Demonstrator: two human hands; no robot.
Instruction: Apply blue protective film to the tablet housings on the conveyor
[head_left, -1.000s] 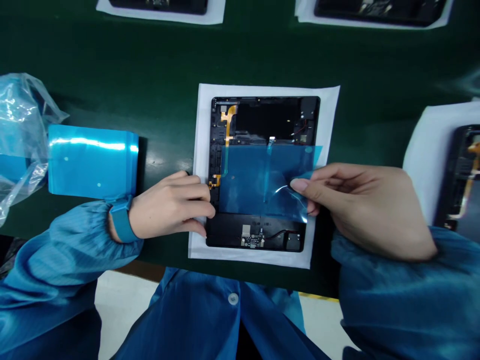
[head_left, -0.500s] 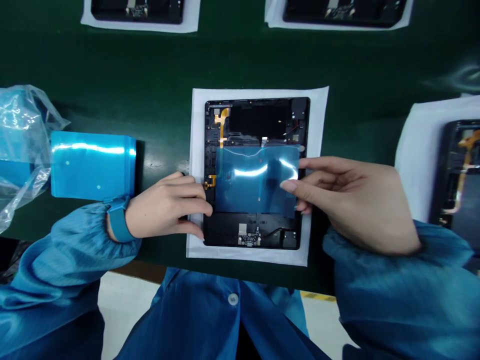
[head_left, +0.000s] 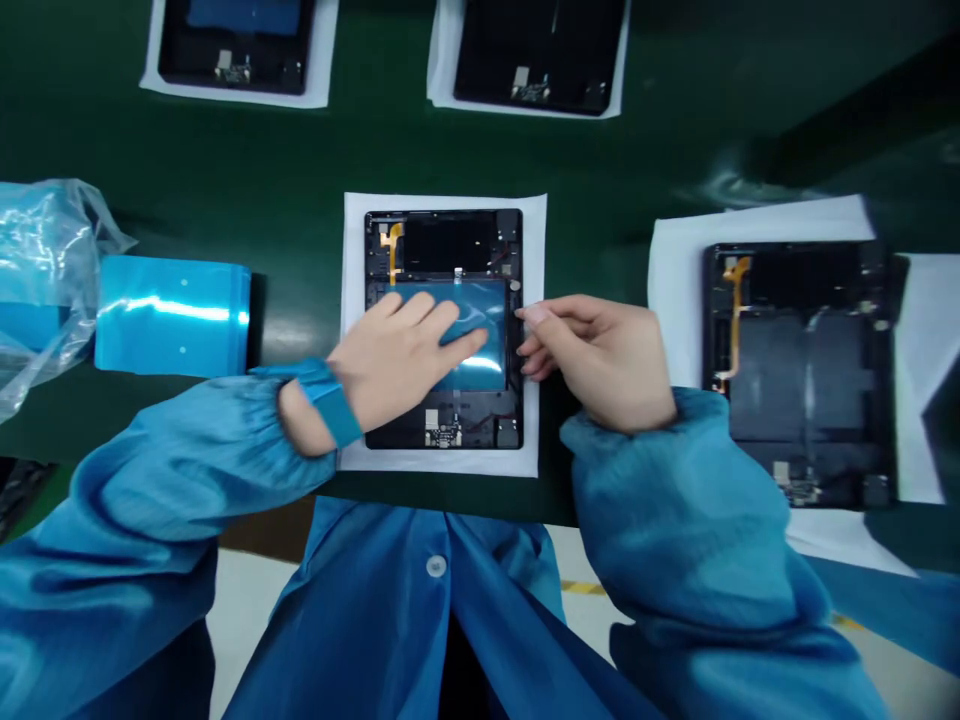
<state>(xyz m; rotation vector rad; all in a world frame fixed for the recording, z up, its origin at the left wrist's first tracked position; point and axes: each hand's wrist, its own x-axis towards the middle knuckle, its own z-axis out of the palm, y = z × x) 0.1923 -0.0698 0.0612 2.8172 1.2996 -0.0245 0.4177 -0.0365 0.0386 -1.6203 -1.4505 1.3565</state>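
An open black tablet housing [head_left: 442,240] lies on a white sheet [head_left: 352,330] in the middle of the green belt. A blue film [head_left: 484,310] lies flat across its middle. My left hand [head_left: 397,360] rests on the film with its fingers stretched out flat. My right hand [head_left: 592,355] sits at the housing's right edge, fingers curled and pinched at the film's right edge. Orange flex cable shows at the housing's top left.
A stack of blue film sheets [head_left: 172,315] lies at the left beside a clear plastic bag [head_left: 41,270]. Another open housing [head_left: 802,370] on white paper lies at the right. Two more housings [head_left: 232,45] [head_left: 536,55] sit along the far side of the belt [head_left: 600,160].
The film has gone from held up by my right hand to lying flat on the housing. My left hand moved from the housing's left edge onto the film. The view shifted left.
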